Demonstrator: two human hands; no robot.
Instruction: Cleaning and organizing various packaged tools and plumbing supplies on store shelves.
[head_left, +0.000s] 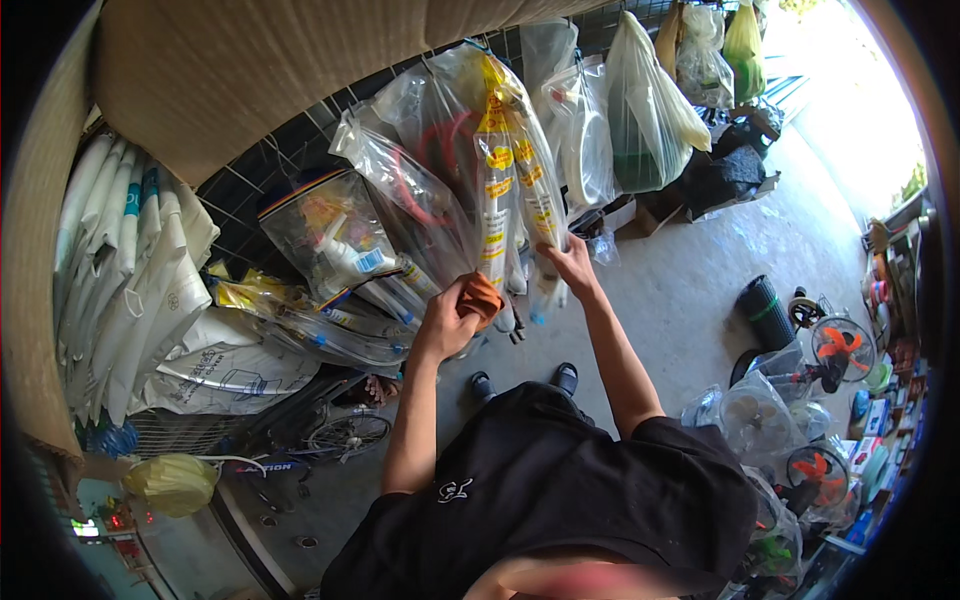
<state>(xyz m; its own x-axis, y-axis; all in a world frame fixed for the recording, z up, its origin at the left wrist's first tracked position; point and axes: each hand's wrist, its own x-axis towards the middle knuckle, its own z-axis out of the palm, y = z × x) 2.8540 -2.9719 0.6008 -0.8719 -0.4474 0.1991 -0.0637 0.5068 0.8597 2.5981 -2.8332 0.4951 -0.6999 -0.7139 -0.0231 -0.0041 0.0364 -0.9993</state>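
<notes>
My left hand is closed on a crumpled orange-brown cloth, held against the lower part of a hanging clear plastic package with yellow printing. With its fingers and thumb, my right hand grips the lower part of a second, similar long package. Both packages hang from a wire grid and bear writing; what they contain is hard to make out. Left of them hangs a clear bag with red rings or tubing, and beside it a zip bag with a white bottle.
Above is a large cardboard sheet. White folded plastic covers hang at the left. Bags, one whitish, hang at the upper right. Wrapped fans and a dark roll stand on the right. A bicycle wheel is lower left.
</notes>
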